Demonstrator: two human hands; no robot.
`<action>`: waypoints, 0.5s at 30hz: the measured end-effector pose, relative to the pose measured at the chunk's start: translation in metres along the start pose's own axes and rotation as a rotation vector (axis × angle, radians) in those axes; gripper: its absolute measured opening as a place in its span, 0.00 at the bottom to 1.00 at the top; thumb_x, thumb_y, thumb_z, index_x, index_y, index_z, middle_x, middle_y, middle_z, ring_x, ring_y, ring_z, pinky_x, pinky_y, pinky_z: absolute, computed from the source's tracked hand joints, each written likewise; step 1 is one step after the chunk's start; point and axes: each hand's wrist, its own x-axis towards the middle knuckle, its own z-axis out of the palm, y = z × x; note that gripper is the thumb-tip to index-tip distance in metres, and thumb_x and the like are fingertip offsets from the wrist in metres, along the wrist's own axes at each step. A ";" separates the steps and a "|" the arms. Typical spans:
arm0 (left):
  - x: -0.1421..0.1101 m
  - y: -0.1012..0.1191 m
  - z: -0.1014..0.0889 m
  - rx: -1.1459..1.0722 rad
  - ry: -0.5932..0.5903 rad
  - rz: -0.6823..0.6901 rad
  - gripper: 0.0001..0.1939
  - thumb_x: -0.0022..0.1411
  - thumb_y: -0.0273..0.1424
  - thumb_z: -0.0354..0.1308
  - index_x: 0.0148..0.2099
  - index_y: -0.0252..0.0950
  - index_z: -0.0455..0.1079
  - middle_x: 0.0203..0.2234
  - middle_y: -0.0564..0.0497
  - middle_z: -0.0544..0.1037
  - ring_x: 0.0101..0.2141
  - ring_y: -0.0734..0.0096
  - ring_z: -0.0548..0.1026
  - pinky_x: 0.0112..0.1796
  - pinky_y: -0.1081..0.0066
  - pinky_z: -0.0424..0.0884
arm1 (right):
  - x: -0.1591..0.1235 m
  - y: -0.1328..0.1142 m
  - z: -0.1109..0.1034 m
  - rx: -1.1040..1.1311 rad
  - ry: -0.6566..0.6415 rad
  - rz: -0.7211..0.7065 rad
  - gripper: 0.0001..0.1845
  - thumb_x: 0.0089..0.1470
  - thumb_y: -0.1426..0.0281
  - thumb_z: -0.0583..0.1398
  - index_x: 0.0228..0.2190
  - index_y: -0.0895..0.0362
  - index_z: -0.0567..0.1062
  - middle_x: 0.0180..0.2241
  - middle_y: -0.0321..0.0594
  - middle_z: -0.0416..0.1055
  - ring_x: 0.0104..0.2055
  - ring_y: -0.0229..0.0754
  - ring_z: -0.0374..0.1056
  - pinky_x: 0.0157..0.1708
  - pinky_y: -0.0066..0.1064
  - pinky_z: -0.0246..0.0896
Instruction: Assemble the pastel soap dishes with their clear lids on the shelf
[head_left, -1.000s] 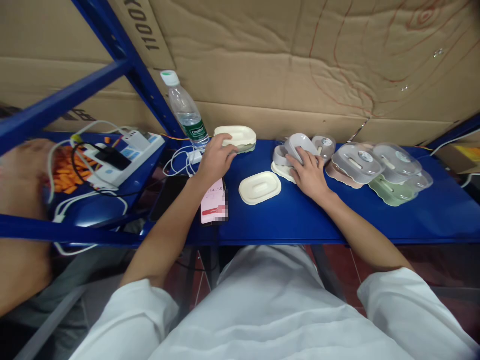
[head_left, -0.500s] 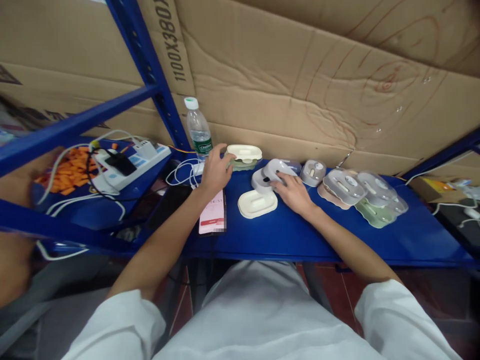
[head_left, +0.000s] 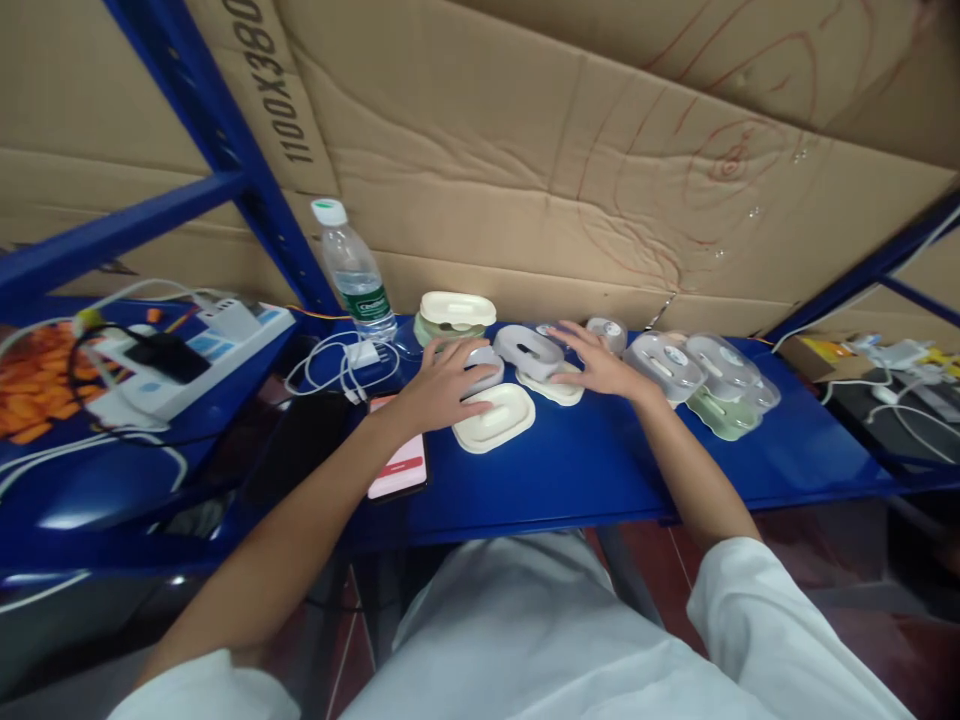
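My left hand [head_left: 444,388] curls over a small greyish translucent cover [head_left: 486,368], fingers on its far side and thumb nearer me. Just below the thumb lies a cream oval tray [head_left: 504,422] with a raised middle. My right hand [head_left: 600,365] has its fingers spread beside a larger grey oval cover [head_left: 527,350] with a dark slot in it. This cover partly overlaps a cream wavy-edged tray [head_left: 564,390], close to my right thumb; whether the thumb touches it I cannot tell. Behind my left hand, a cream tray [head_left: 457,306] tops a green piece [head_left: 442,333].
A water bottle [head_left: 356,275], a white cable [head_left: 330,365] and a lit phone [head_left: 400,468] lie to the left. Grey-covered boxes [head_left: 666,365] stand at right. Beyond the blue frame [head_left: 217,140] are a power strip [head_left: 195,365] and orange pieces [head_left: 34,390].
The view has shifted right. My left hand has left the cream-and-green stack for the small cover. My right hand has moved off the grey covers, which now stand apart.
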 end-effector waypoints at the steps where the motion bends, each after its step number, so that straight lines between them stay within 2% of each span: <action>1: 0.000 -0.002 0.003 0.000 -0.017 0.000 0.17 0.68 0.39 0.63 0.58 0.47 0.79 0.69 0.40 0.70 0.69 0.40 0.65 0.68 0.36 0.54 | -0.006 0.008 -0.001 -0.023 0.006 0.037 0.41 0.65 0.49 0.64 0.72 0.48 0.63 0.74 0.56 0.58 0.74 0.65 0.57 0.68 0.65 0.56; 3: 0.000 -0.005 0.007 -0.003 -0.029 -0.006 0.14 0.69 0.35 0.61 0.54 0.47 0.81 0.67 0.41 0.72 0.68 0.42 0.67 0.67 0.37 0.57 | -0.014 0.019 0.003 -0.122 0.095 0.147 0.34 0.69 0.51 0.60 0.69 0.53 0.69 0.70 0.60 0.64 0.70 0.66 0.62 0.65 0.64 0.59; 6: 0.000 -0.007 0.010 0.004 -0.031 -0.011 0.14 0.70 0.34 0.59 0.53 0.46 0.81 0.66 0.40 0.73 0.67 0.43 0.69 0.66 0.37 0.58 | -0.012 0.019 0.019 -0.287 0.240 0.300 0.32 0.69 0.55 0.59 0.66 0.62 0.71 0.66 0.68 0.67 0.67 0.70 0.65 0.62 0.66 0.61; 9: 0.001 -0.007 0.010 0.042 -0.037 -0.011 0.14 0.71 0.35 0.57 0.54 0.43 0.81 0.66 0.38 0.74 0.67 0.42 0.69 0.65 0.37 0.59 | -0.003 0.007 0.032 -0.361 0.204 0.413 0.29 0.68 0.61 0.59 0.64 0.63 0.71 0.67 0.67 0.66 0.68 0.71 0.61 0.64 0.67 0.58; 12: 0.000 -0.006 0.011 0.060 -0.036 -0.004 0.15 0.73 0.36 0.56 0.55 0.42 0.81 0.65 0.37 0.74 0.66 0.42 0.70 0.65 0.37 0.60 | 0.002 -0.004 0.031 -0.346 0.155 0.496 0.26 0.69 0.67 0.55 0.64 0.59 0.70 0.67 0.60 0.67 0.69 0.67 0.61 0.67 0.71 0.53; 15: 0.000 -0.005 0.011 0.068 -0.036 0.013 0.15 0.74 0.36 0.55 0.54 0.41 0.81 0.65 0.38 0.74 0.66 0.43 0.70 0.65 0.39 0.60 | 0.004 -0.008 0.029 -0.292 0.131 0.570 0.28 0.68 0.68 0.55 0.67 0.56 0.67 0.69 0.57 0.64 0.71 0.66 0.57 0.65 0.75 0.55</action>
